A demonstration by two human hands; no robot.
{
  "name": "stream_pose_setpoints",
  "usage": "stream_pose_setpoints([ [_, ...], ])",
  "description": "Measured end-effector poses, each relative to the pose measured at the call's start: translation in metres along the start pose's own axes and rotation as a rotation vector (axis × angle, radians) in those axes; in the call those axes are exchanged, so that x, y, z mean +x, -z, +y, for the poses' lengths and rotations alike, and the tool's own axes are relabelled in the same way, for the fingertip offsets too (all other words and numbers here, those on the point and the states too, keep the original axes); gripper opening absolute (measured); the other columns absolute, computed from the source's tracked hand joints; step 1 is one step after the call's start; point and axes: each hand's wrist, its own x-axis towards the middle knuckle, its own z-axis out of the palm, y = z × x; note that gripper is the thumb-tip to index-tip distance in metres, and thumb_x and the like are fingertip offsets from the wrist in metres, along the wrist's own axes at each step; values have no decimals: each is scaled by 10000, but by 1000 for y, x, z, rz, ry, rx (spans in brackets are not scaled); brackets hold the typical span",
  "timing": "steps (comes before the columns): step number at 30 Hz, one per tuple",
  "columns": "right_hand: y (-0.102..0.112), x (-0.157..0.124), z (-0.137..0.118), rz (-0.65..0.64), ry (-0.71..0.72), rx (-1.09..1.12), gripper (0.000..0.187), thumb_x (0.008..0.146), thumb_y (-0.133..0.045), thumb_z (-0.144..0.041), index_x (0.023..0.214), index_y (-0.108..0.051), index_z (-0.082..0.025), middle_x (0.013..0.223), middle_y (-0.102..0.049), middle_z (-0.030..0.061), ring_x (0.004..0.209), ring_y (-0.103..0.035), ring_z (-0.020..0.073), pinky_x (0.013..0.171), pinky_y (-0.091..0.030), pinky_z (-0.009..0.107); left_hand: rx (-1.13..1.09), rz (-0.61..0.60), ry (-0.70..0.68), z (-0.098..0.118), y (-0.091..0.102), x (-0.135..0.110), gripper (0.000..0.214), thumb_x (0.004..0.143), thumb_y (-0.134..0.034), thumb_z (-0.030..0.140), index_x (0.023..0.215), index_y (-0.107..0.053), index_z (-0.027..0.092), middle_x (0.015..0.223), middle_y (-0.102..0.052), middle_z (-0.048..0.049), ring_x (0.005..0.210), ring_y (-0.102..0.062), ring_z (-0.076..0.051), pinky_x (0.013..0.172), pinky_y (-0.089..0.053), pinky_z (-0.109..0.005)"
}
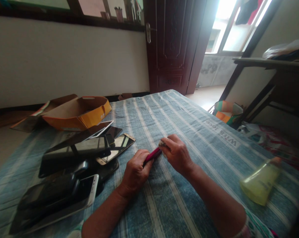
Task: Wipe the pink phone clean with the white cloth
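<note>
Over the striped cloth, my left hand is closed around one end of a slim magenta object. It shows only edge-on, so I cannot tell for sure whether it is a phone. My right hand pinches a small whitish crumpled cloth against the far end of that object. Left of my hands lies a pile of phones and tablets: a gold-framed phone is nearest, with a black tablet beside it and a white-edged phone closer to me.
An open orange cardboard box stands at the far left of the table. A yellowish translucent bottle lies at the right. The blue striped tablecloth covers the table. Behind are a dark red door and a shelf.
</note>
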Motion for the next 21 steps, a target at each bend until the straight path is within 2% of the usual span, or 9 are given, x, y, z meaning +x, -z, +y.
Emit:
stream_pose_setpoints([
  [7,0,-1,-1,-45,55,-13,219,904,-454,-105,796,-627,-185,819,-541,31,758,-537,137,708,-433,221,-17,-4,-6,2,1,1,107,867,-551,164,900,-653,162,887,-663,-68,816,-635,-173,752,-535,-284],
  [16,-10,-16,-32,-116,222,-73,229,875,-426,-43,813,-596,-183,805,-535,28,725,-488,148,685,-398,239,-37,23,-2,3,2,2,125,850,-521,153,903,-633,173,908,-678,-77,829,-649,-180,742,-538,-279],
  [21,-5,-8,-13,-24,131,-115,235,877,-432,-46,792,-600,-187,821,-540,39,773,-511,159,701,-401,239,-32,17,0,3,3,2,93,855,-558,188,880,-647,176,869,-672,-65,794,-643,-173,726,-536,-272],
])
